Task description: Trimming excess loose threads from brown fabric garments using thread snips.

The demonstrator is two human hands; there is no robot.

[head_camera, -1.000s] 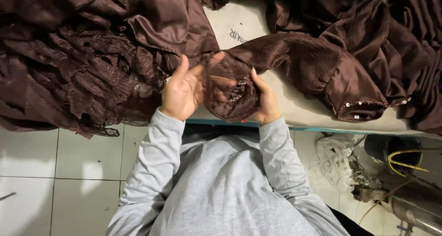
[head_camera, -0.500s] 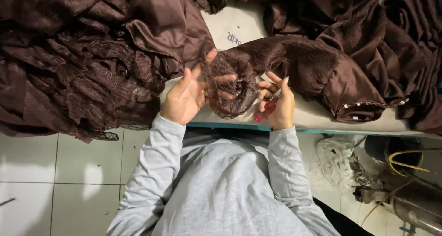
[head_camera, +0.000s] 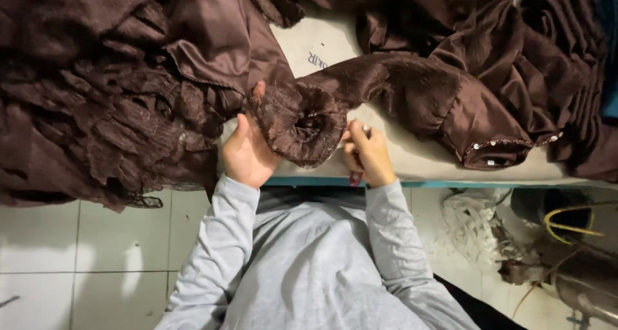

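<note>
Brown crinkled sleeve cuff (head_camera: 302, 125) now sits bunched into a round opening at the counter's (head_camera: 412, 159) near edge, where half a second ago it lay flatter between spread fingers. The left hand (head_camera: 248, 153) grips its 9 o'clock side; the right hand (head_camera: 368, 153), at 3 o'clock, has drawn in and pinches closed on a small red-handled tool (head_camera: 356, 175) touching the cuff's rim, so trimming looks under way. Heaped brown garments (head_camera: 96, 92) crowd the pale, teal-edged counter from 10 to 2 o'clock. White floor tiles (head_camera: 71, 253) and tangled cables (head_camera: 566, 224) lie below.
</note>
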